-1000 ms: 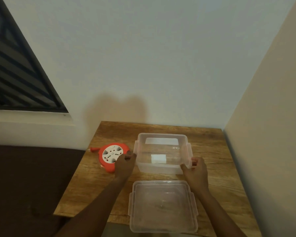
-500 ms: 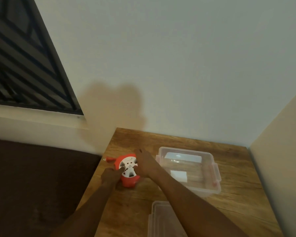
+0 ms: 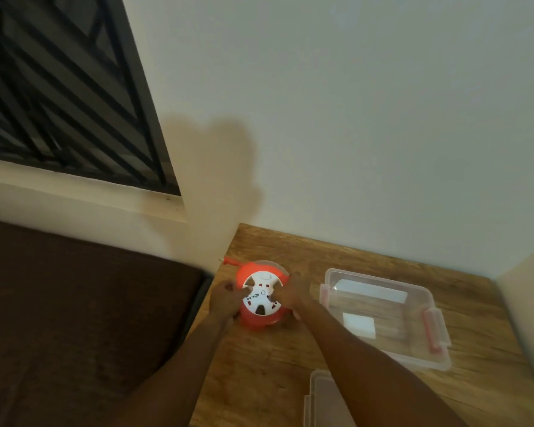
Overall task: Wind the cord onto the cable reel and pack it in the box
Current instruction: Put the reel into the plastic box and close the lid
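Cable reel (image 3: 261, 295): one, orange with a white socket face, sitting near the far left corner of the wooden table (image 3: 259, 365), tilted so its face turns up toward the camera. One orange plug end (image 3: 228, 261) pokes out from its far left side, just at the table's edge; no loose cord shows on the tabletop.

Two hands hold the reel. The left hand (image 3: 225, 298) grips its left side, fingers curled against the rim and the white face. The right hand (image 3: 293, 294) grips its right side, fingers wrapped around the rim; motion blur hides just how the fingertips lie.

One clear plastic box (image 3: 383, 315) stands open to the right of the reel, near it but not touching, with reddish clip latches at its ends and two white labels visible through the plastic. One clear lid (image 3: 324, 399) lies flat at the near edge of the table, partly cut off by the frame and partly hidden by the right forearm.

Left of the table lies a dark brown surface (image 3: 74, 318). A pale wall rises behind, with one dark barred window (image 3: 59, 87) at the far left. Nothing lies between the reel and the box.
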Motion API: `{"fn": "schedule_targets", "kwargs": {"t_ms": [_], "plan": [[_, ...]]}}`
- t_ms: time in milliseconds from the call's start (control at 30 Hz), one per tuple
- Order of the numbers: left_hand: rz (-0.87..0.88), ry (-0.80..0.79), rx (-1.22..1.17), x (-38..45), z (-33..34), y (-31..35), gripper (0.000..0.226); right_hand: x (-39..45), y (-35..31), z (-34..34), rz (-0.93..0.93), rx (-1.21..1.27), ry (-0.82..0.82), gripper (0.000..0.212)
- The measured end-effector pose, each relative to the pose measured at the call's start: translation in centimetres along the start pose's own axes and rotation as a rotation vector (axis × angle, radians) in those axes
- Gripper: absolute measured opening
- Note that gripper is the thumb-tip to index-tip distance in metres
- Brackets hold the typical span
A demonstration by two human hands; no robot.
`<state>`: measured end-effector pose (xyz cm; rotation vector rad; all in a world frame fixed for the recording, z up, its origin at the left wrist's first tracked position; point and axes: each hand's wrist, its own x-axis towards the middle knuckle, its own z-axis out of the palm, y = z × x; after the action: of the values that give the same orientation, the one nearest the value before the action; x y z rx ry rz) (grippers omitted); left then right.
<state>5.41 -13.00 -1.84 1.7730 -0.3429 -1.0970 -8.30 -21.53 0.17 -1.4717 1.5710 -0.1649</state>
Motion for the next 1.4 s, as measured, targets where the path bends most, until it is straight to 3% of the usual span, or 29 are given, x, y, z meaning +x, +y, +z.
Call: {"fn": "schedule_targets", "kwargs": {"t_ms": [100,200,333,533,867,1033,1133,1200,1233,1400], "plan": [[0.121,-0.098,-0.134,-0.4,-0.6,2.8,0.03,-1.4,-0.5,-2.6,-0.193,0.105,0.015,0.073],[0.273,-0.235,-0.186,-1.3,0.1,6.1,0.03,-3.0,-0.2,-6.9,-0.327,0.228,0.045,0.047],[0.472,-0.421,-0.056,-4.2,5.0,9.5,0.036,-5.3,2.3,-13.5,-0.41,0.307,0.065,0.059],[0.461,-0.574,0.088,-7.7,13.4,9.0,0.037,-7.3,9.5,-20.3,-0.4,0.381,0.082,0.068],[0.351,-0.509,0.268,-10.3,18.8,5.0,0.038,-7.0,14.8,-23.7,-0.435,-0.012,0.058,0.06],[0.369,-0.558,0.422,-10.0,18.5,4.6,0.046,-5.5,14.6,-23.7,-0.409,-0.256,-0.08,0.067],[0.416,-0.515,0.49,-9.5,18.3,4.5,0.058,-4.5,14.2,-23.3,-0.393,-0.325,-0.166,0.07],[0.446,-0.475,0.602,-9.3,18.3,4.4,0.083,-4.0,14.1,-23.2,-0.382,-0.321,-0.197,0.07],[0.474,-0.462,0.674,-9.2,18.3,4.4,0.084,-3.7,14.1,-23.2,-0.379,-0.318,-0.212,0.07],[0.622,-0.433,0.928,-8.7,18.4,4.1,0.056,-2.7,13.9,-22.9,-0.331,-0.298,-0.278,0.069]]}}
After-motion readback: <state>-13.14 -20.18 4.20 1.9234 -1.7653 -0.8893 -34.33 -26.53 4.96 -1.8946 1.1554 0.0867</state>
